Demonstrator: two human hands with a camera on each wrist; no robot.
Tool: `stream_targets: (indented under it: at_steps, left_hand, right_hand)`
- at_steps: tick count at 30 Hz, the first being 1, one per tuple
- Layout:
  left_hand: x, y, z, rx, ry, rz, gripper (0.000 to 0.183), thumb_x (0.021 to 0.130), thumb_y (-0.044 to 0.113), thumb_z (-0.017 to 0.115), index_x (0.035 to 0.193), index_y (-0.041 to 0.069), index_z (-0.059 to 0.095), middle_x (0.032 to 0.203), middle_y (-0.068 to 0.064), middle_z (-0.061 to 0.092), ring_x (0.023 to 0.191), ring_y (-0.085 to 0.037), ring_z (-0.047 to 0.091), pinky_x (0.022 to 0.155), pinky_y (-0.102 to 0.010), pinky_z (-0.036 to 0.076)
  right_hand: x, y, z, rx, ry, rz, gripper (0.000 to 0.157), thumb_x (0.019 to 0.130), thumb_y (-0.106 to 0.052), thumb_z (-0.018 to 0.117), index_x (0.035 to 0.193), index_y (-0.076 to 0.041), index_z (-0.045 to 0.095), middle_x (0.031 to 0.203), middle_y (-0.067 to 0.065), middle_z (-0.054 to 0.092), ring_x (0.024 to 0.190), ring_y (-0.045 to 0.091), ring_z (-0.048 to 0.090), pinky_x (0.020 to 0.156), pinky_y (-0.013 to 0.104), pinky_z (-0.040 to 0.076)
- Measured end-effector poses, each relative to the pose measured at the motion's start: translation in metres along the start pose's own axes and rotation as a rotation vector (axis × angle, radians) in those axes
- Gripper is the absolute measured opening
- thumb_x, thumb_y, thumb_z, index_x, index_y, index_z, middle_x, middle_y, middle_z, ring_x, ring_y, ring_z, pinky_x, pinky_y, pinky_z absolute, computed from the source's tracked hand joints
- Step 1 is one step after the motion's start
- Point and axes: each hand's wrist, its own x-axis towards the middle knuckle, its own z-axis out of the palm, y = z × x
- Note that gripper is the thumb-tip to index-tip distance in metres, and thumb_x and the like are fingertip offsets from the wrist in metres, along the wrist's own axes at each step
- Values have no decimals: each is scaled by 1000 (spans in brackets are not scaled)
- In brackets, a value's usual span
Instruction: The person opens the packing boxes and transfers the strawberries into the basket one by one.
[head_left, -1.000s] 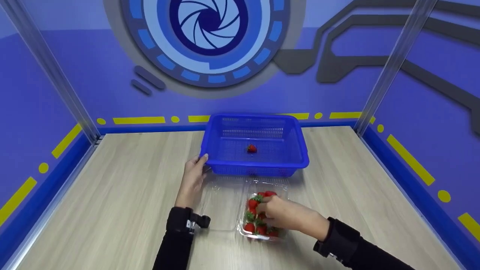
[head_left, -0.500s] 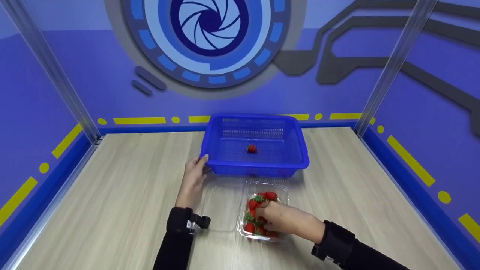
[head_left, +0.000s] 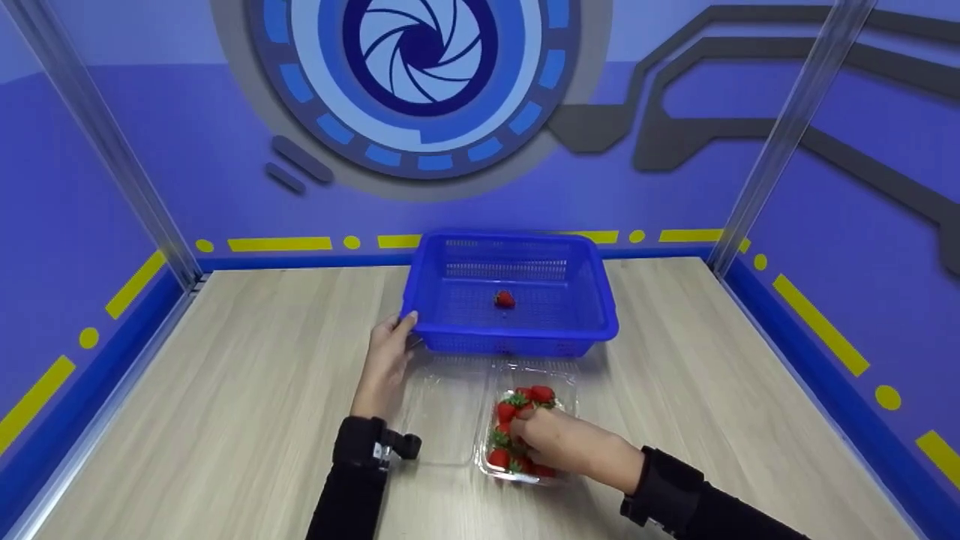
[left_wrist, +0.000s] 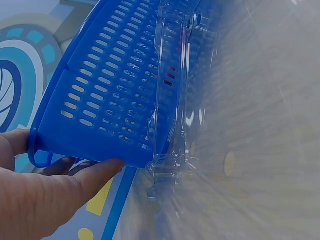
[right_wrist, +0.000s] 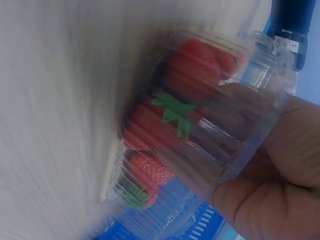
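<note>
Pinching the blue basket [head_left: 517, 332] is the left hand [head_left: 385, 364]; before the basket, the right hand [head_left: 561, 441] touches strawberries [head_left: 507, 411], its hold unclear.

No word, brand or number can be read. A small white label [right_wrist: 286, 44] stands on a black wristband [right_wrist: 301, 52] in the right wrist view, its print too small to make out. The far wall [head_left: 480, 202] bears a wordless round emblem [head_left: 420, 46] with an aperture-like swirl.
</note>
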Motion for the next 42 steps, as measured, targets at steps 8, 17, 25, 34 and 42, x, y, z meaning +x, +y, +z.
stream_targets:
  at_steps: [8, 17, 25, 34, 42]
  left_hand:
    - [-2, 0, 0, -25, -6, -3, 49, 107, 19, 54, 148, -6, 44, 145, -30, 50, 129, -35, 55, 113, -51, 41]
    - [-3, -4, -1, -20, -4, -7, 50, 107, 18, 54, 147, -8, 42, 147, -31, 47, 131, -36, 53, 113, -52, 40]
    - [-4, -2, 0, 41, 3, -4, 56, 107, 21, 53, 152, -7, 36, 148, -29, 47, 135, -36, 51, 115, -51, 38]
    - [-3, -1, -1, 23, 1, -9, 55, 107, 21, 54, 151, -7, 37, 148, -28, 48, 135, -35, 51, 115, -49, 39]
    - [-4, -1, -2, -8, -10, -10, 55, 107, 21, 55, 150, -7, 38, 148, -28, 48, 134, -35, 51, 115, -50, 39]
  right_hand:
    - [1, -3, 1, -74, -2, 4, 13, 88, 2, 68, 80, -7, 65, 70, -3, 55, 60, 3, 44, 50, 17, 39]
    - [0, -6, 2, -178, 33, -41, 14, 78, 4, 70, 79, -9, 64, 75, 1, 59, 64, 9, 56, 52, 20, 44]
    - [-1, -4, -5, -166, 76, -90, 19, 73, 5, 72, 75, -11, 61, 74, 0, 59, 67, 9, 54, 55, 19, 43]
    - [-1, -4, -18, -134, 69, -34, 19, 80, -8, 83, 82, -9, 65, 77, 0, 57, 69, 9, 51, 57, 20, 44]
    - [-3, -7, -39, -172, 188, -45, 22, 75, 7, 75, 92, -4, 66, 86, 5, 62, 77, 19, 59, 65, 29, 53]
